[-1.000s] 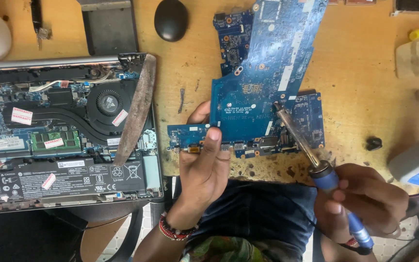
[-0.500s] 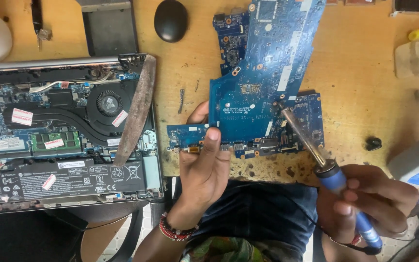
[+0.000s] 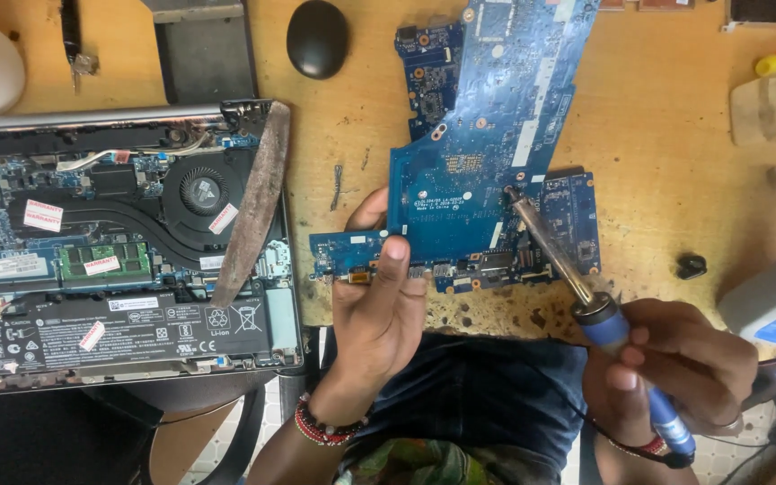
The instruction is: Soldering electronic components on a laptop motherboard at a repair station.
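The blue circuit board (image 3: 473, 171) lies flat on the scarred wooden bench (image 3: 666, 171), its lower edge near the bench's front edge. The left hand (image 3: 379, 314) pinches that lower edge, thumb on top. The right hand (image 3: 675, 377) is closed around a blue-handled soldering iron (image 3: 577, 278), whose metal tip touches the board's right side. Bare wood lies open to the board's right. At left, an opened laptop (image 3: 119, 251) shows 1 fan, with a worn brown strip (image 3: 253, 207) across it. A glossy black mouse (image 3: 316, 38) sits above.

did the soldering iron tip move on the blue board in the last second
Yes, slightly. The soldering iron tip shifted a little up the blue circuit board, away from its near edge.
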